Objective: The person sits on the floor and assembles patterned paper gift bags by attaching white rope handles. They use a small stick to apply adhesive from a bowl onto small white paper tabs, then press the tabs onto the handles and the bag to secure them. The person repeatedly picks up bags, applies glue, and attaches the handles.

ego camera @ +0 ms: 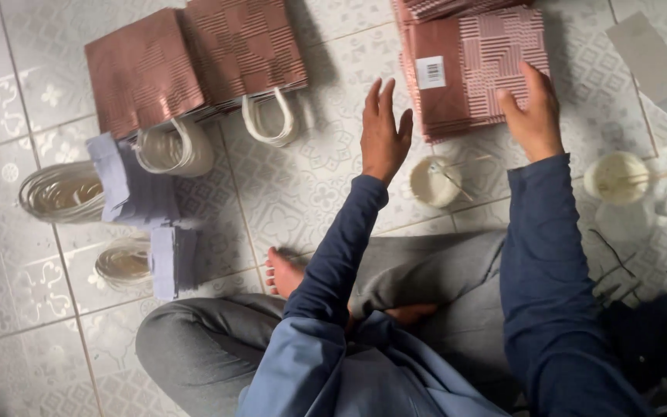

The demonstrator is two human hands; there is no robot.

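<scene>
A stack of flat pink paper bags [476, 66], ribbed and glossy, was pressed on the tiled floor [303, 185] under the right hand [533, 116]. The left hand [384, 135] was held open, empty, just beside the stack.

Left hand [384, 135] raised, fingers spread — right hand [533, 116] stretched forward, palm down.

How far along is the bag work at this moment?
Done: two groups of pink bags with white handles lie at upper left. In hand: the right hand rests on the flat stack; the left hand hovers open, empty. Left: that flat stack, plus handle bundles by the paper strips.
</scene>
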